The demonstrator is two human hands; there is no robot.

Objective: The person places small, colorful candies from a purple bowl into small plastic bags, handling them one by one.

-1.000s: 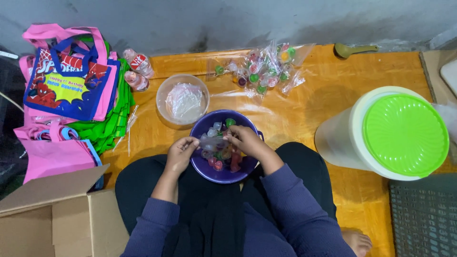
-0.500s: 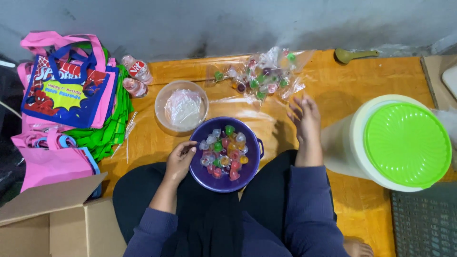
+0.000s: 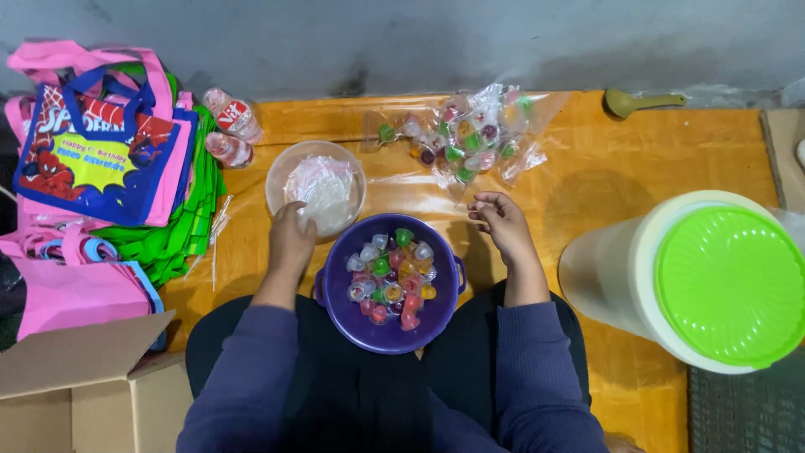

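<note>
Down on the floor, a person in a dark purple top sits with a purple bowl (image 3: 387, 285) in the lap, filled with small jelly cups (image 3: 390, 277) in red, green, orange and clear. The two hands are apart, one on each side of that bowl. The left hand (image 3: 290, 243) rests at the near rim of a clear bowl (image 3: 316, 186) holding a heap of thin plastic bags (image 3: 319, 189); its fingers curl over the rim, and I cannot tell whether they pinch a bag or only touch the edge. The right hand (image 3: 501, 225) hovers loosely curled and holds nothing, just right of the purple bowl's far rim.

Straight ahead of the right hand, a little further from the body, lie the packed bags of jelly cups (image 3: 465, 134), a loose cluster whose long line runs left to right across the mat. The right hand is clearly the nearer one to that cluster; the left is the nearer one to the clear bowl, which sits just beyond the purple bowl and touches or nearly touches it.

All of it rests on an orange mat (image 3: 587, 168) against a grey wall (image 3: 419, 42). To the left are stacked cloth tote bags (image 3: 101, 159) in pink, blue and green, with two small bottles (image 3: 231, 130) beside them and a cardboard box (image 3: 75, 394) nearer. To the right stands a large white tub with a green lid (image 3: 729, 281), and a small olive scoop (image 3: 641, 102) lies by the wall.
</note>
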